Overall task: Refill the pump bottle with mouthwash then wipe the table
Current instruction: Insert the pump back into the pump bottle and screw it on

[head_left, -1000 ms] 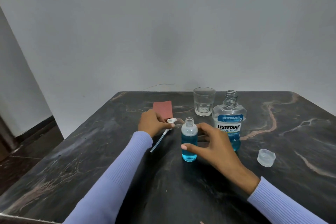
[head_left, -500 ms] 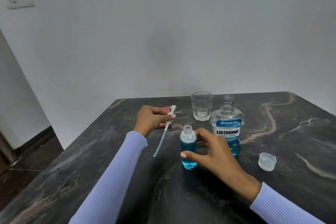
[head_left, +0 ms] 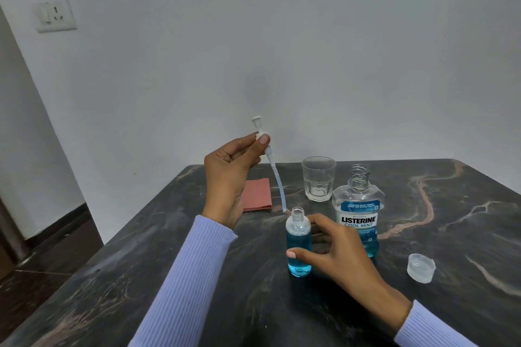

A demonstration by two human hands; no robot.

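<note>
The small pump bottle (head_left: 299, 242), blue nearly to its shoulder, stands at lower centre, steadied by the right hand (head_left: 335, 248) curled round it. The pump stem (head_left: 270, 166) is up now, pinched in the left hand (head_left: 229, 175), tube tip just above the neck; a second ago it lay on the table (head_left: 423, 304). Refill looks done, capping next.
</note>
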